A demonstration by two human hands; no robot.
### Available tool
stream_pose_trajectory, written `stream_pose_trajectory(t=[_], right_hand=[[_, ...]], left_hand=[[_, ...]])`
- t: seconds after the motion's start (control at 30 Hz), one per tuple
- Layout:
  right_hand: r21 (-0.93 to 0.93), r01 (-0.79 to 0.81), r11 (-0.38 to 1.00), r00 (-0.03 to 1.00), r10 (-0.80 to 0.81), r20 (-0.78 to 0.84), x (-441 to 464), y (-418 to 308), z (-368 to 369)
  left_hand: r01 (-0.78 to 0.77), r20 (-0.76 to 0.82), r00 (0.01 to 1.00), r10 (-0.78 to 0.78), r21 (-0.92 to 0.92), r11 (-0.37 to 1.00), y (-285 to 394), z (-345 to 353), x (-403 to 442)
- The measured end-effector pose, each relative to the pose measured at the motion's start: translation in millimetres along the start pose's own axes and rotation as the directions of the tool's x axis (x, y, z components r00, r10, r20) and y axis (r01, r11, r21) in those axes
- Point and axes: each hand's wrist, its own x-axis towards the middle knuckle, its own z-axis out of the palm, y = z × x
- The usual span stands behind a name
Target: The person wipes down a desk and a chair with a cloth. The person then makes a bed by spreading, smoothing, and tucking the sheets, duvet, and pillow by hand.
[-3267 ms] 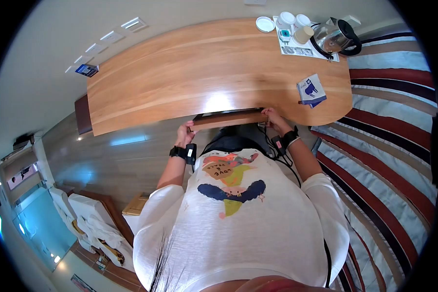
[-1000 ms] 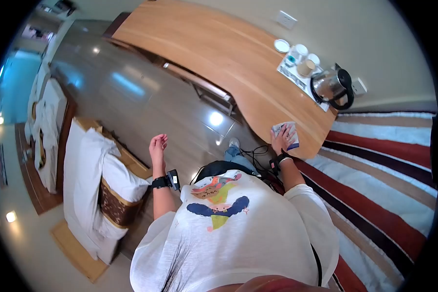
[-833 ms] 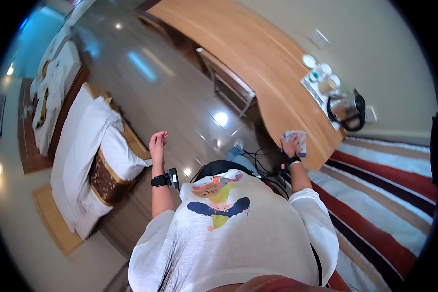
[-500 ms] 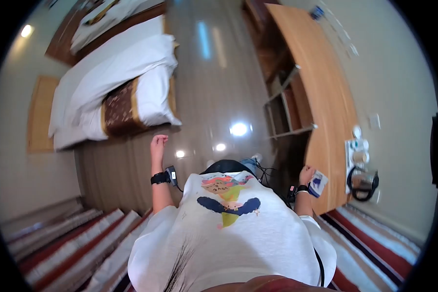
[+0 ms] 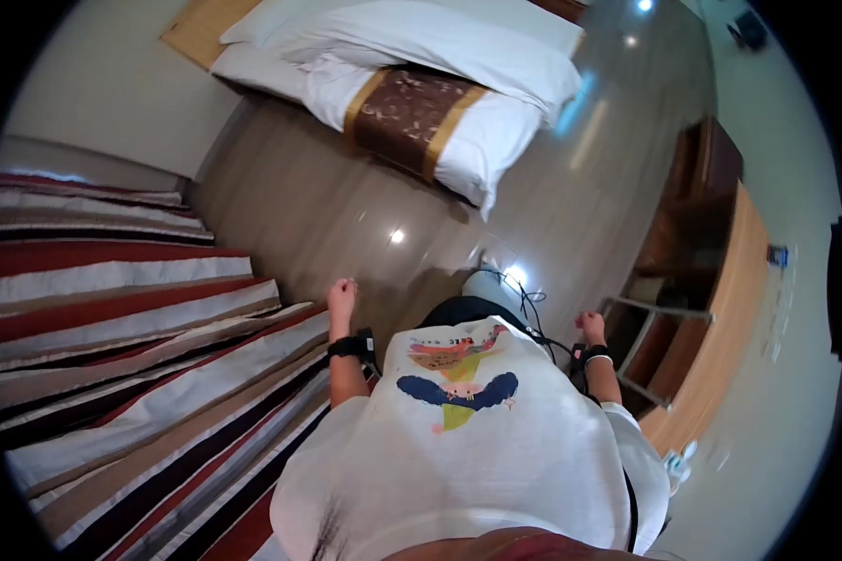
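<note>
My left hand [image 5: 342,295] hangs over the floor in front of the striped curtain, its fingers curled together with nothing visible in them. My right hand [image 5: 590,325] is loosely closed beside the metal-framed rack [image 5: 641,351] under the wooden desk [image 5: 720,351]; no object shows in it. Both wrists wear black bands with small devices. Dark cables [image 5: 536,297] hang near my legs, to the left of my right hand.
A bed [image 5: 524,122] with white bedding and a brown runner [image 5: 407,117] stands ahead. The striped curtain [image 5: 122,327] fills the left side. White items [image 5: 678,465] sit at the desk's near end. A dark red-brown cabinet [image 5: 720,159] stands beyond the desk.
The view has swung left, toward the bed and curtain. My right hand has left the desk edge and the printed packet it touched. The drawer front held earlier by both hands is no longer held.
</note>
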Motion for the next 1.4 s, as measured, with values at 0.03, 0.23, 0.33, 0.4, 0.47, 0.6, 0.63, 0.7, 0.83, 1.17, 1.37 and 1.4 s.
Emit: stream_pose_trajectory(t=[0.03, 0.23, 0.33, 0.4, 0.47, 0.6, 0.63, 0.7, 0.83, 1.17, 1.37, 1.4], right_hand=[[0.049, 0.029, 0.998, 0.999, -0.031, 0.038, 14, -23, 7], [0.094, -0.045, 0.995, 0.997, 0.039, 0.069, 104, -150, 54], [0.171, -0.092, 0.981, 0.987, 0.067, 0.146, 152, -205, 84], [0.175, -0.106, 0.979, 0.983, 0.076, 0.169, 182, -257, 98], [0.178, -0.171, 0.969, 0.959, 0.123, 0.255, 204, -313, 109], [0.200, 0.053, 0.978, 0.936, -0.118, 0.330, 259, -438, 139], [0.223, 0.100, 0.970, 0.926, -0.173, 0.336, 258, -475, 146], [0.182, 0.135, 0.974, 0.889, -0.200, 0.412, 273, -544, 175], [0.148, 0.291, 0.945, 0.756, -0.322, 0.570, 322, -645, 251], [0.517, -0.591, 0.619, 0.777, 0.263, 0.572, 391, -771, 470], [0.845, -0.529, 0.076, 0.833, 0.240, 0.499, 456, -790, 519], [0.864, -0.495, 0.086, 0.842, 0.294, 0.453, 444, -812, 511]], left_hand=[[0.030, -0.013, 0.999, -0.031, -0.111, 0.993, 0, -3, 3], [0.181, -0.111, 0.980, -0.167, 0.124, 0.976, 45, -32, 71], [0.110, -0.162, 0.984, -0.080, 0.183, 0.977, 69, -53, 135], [0.075, -0.187, 0.981, -0.049, 0.131, 0.989, 90, -68, 188], [-0.055, -0.218, 0.973, 0.082, 0.128, 0.990, 108, -90, 242], [-0.189, -0.294, 0.930, 0.220, 0.129, 0.973, 156, -130, 340], [-0.166, -0.330, 0.922, 0.203, 0.138, 0.976, 163, -135, 348], [-0.126, -0.360, 0.917, 0.173, 0.150, 0.981, 165, -142, 380], [-0.022, -0.318, 0.948, 0.021, 0.001, 1.000, 142, -142, 469], [0.463, 0.378, 0.885, -0.271, -0.660, 0.591, 125, -136, 780], [0.596, 0.506, 0.789, -0.348, -0.495, 0.632, 158, -95, 924], [0.626, 0.573, 0.759, -0.311, -0.506, 0.594, 144, -79, 947]])
